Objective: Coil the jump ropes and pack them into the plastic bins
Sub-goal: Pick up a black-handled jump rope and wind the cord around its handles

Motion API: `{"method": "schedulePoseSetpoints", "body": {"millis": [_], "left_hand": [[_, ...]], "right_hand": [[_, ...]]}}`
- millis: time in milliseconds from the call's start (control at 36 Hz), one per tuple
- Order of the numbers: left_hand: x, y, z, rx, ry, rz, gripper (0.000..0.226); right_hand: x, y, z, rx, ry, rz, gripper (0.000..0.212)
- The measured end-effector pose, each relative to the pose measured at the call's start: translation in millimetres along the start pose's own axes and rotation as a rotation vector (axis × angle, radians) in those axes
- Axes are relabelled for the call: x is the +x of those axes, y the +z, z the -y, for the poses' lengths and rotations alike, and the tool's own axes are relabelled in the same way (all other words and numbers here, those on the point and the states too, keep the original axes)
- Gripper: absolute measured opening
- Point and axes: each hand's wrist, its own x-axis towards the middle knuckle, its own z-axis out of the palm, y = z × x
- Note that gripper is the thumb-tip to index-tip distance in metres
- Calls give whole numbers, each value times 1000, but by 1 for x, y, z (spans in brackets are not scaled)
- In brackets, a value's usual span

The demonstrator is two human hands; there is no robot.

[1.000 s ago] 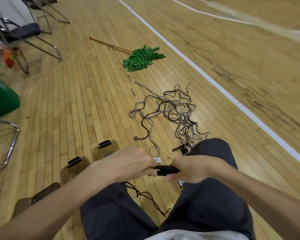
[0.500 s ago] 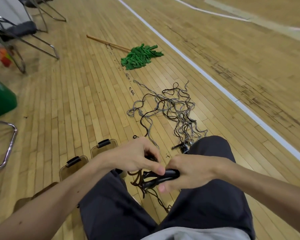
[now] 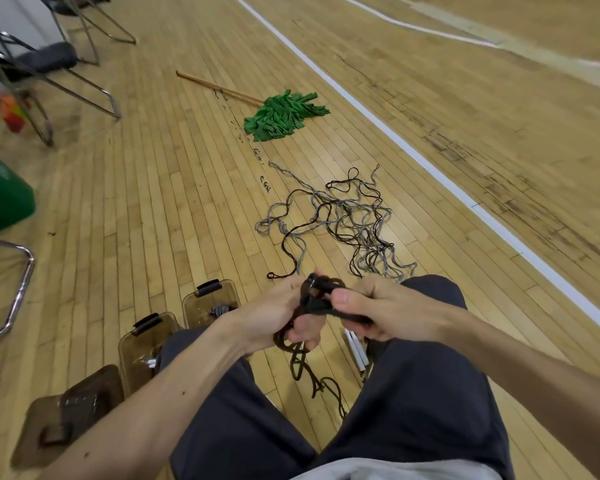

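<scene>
Currently left hand (image 3: 278,313) and right hand (image 3: 388,310) both grip the half-coiled black jump rope (image 3: 317,296) between the knees; a slack pinch could spill loops, or its trailing tail could snag short of the plastic bins (image 3: 196,306) beside the left leg.
</scene>
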Motion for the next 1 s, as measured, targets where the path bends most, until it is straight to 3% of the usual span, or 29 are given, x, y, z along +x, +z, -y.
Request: {"method": "schedulePoseSetpoints", "body": {"millis": [222, 361, 472, 639, 778, 889, 1000], "left_hand": [[4, 8, -3, -9, -20, -78, 48], [5, 12, 9, 215, -82, -177, 52], [2, 14, 25, 234, -85, -242, 51], [6, 15, 28, 781, -33, -340, 46], [-2, 10, 16, 1196, -24, -292, 42], [-8, 1, -2, 1614, -43, -232, 43], [-13, -13, -26, 1703, 47, -162, 43]], "right_hand": [[1, -20, -4, 120, 0, -170, 63], [1, -41, 4, 259, 62, -411, 72], [0, -55, -7, 124, 115, -470, 68], [16, -52, -40, -11, 262, -567, 67], [23, -46, -61, -286, 310, -533, 70], [24, -35, -73, -425, 370, -394, 63], [25, -23, -71, -458, 386, -210, 72]]}}
